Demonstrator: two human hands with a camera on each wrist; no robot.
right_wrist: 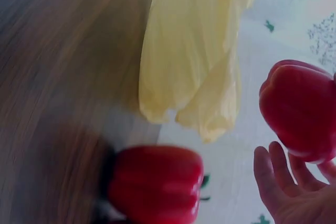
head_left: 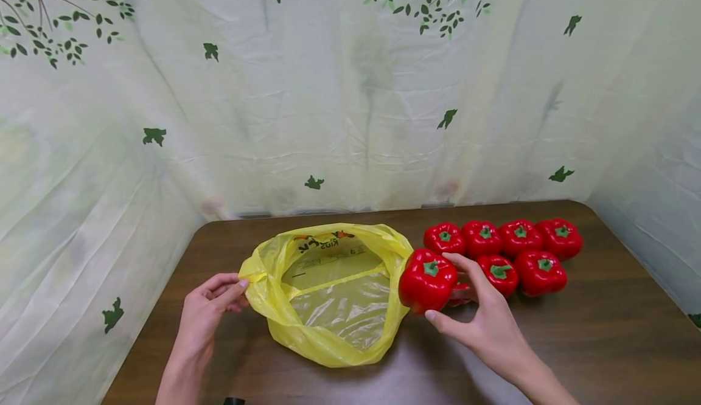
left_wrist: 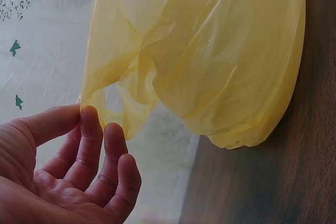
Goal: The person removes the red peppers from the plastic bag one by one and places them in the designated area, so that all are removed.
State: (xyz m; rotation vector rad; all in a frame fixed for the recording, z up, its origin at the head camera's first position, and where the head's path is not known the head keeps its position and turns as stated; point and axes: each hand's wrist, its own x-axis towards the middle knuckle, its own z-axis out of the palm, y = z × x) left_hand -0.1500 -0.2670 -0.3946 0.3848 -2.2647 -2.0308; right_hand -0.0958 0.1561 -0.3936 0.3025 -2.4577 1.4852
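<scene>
A yellow plastic bag (head_left: 323, 347) stands on the table with its mouth spread wide, and I see nothing lying in it. My left hand (head_left: 205, 314) pinches the left edge of that mouth between thumb and forefinger, as the left wrist view shows on the bag's handle (left_wrist: 97, 95). Beside the bag's right rim, my right hand (head_left: 490, 326) holds a red bell pepper (head_left: 426, 286) with a green stem. In the right wrist view this held pepper (right_wrist: 299, 111) is up off the table, above the fingers. Part of another pepper (head_left: 461, 292) shows behind the right hand.
Several more red bell peppers (head_left: 520, 238) stand in two rows at the right back of the brown wooden table (head_left: 602, 332). A light curtain (head_left: 350, 119) with leaf prints closes off the back and sides. A small black object (head_left: 233, 401) shows at the near edge.
</scene>
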